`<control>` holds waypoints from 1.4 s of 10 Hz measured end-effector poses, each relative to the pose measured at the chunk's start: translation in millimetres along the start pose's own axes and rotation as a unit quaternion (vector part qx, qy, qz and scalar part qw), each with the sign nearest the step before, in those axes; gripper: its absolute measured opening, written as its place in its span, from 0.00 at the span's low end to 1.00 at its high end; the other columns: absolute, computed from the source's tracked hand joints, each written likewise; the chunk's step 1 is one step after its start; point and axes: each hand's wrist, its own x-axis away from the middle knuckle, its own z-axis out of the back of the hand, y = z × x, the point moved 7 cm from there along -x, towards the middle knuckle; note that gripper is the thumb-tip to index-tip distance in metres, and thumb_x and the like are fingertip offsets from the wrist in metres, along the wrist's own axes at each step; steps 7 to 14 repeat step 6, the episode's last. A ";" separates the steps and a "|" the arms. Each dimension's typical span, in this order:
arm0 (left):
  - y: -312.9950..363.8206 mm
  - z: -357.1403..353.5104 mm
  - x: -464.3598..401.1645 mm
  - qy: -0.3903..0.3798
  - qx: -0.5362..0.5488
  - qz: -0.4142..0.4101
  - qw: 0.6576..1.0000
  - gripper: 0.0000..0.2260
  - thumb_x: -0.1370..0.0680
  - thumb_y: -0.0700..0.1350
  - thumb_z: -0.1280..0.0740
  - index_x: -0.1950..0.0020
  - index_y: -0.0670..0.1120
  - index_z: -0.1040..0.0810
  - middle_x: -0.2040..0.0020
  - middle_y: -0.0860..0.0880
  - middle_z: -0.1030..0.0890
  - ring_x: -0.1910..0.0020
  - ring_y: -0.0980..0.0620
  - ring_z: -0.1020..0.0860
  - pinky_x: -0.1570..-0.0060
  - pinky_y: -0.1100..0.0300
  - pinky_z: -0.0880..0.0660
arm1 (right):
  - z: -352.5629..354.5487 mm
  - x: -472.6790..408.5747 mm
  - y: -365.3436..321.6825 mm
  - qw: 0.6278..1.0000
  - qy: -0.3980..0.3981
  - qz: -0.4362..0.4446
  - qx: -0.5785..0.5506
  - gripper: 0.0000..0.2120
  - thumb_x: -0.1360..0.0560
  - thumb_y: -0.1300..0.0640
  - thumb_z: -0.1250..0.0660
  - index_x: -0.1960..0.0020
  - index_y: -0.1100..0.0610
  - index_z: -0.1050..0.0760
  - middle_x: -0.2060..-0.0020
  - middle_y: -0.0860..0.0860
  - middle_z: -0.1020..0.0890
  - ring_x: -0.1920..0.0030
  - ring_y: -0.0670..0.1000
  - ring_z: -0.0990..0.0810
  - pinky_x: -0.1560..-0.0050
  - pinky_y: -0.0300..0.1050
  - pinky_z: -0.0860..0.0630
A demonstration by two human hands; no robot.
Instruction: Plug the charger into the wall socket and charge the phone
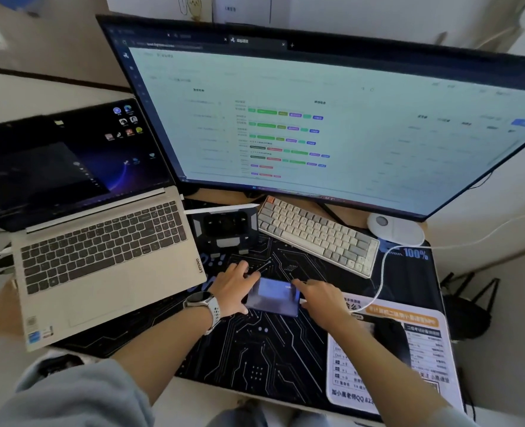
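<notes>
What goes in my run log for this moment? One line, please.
left hand: steadies blue rectangular phone | right hand: at phone's right end with white cable | phone: on black desk mat

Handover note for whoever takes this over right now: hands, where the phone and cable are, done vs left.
Left hand, smartwatch on the wrist, holds the left end of the blue-purple phone lying back-up on the black circuit-print desk mat.
Right hand is at the phone's right end, where the white charging cable arrives; its plug tip is hidden, so I cannot tell if it is seated.
The cable runs off to the right; no charger or wall socket in view.
Done: cable brought to the phone.
Left: confirm the cable is seated and the phone charging; check the charger at the socket.
</notes>
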 end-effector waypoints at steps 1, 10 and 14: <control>-0.8 -3.0 -2.5 0.007 -0.008 -0.011 1.000 0.39 0.32 0.51 0.23 0.27 0.47 0.38 0.33 0.43 0.34 0.38 0.43 0.32 0.47 0.49 0.25 | -3.6 -2.4 1.1 1.000 -0.005 -0.005 -0.006 0.27 0.26 0.62 0.33 0.30 0.48 0.35 0.49 0.53 0.20 0.50 0.58 0.19 0.54 0.50 0.23; 22.0 130.2 9.6 0.048 0.251 -0.039 0.966 0.20 0.24 0.60 0.34 0.38 0.50 0.25 0.40 0.47 0.30 0.39 0.48 0.34 0.39 0.54 0.32 | 144.1 -5.4 4.1 0.972 0.104 0.036 -0.209 0.27 0.23 0.49 0.34 0.27 0.52 0.36 0.44 0.54 0.19 0.43 0.54 0.23 0.42 0.48 0.28; 22.0 130.2 9.6 0.048 0.251 -0.039 0.966 0.20 0.24 0.60 0.34 0.38 0.50 0.25 0.40 0.47 0.30 0.39 0.48 0.34 0.39 0.54 0.32 | 144.1 -5.4 4.1 0.972 0.104 0.036 -0.209 0.27 0.23 0.49 0.34 0.27 0.52 0.36 0.44 0.54 0.19 0.43 0.54 0.23 0.42 0.48 0.28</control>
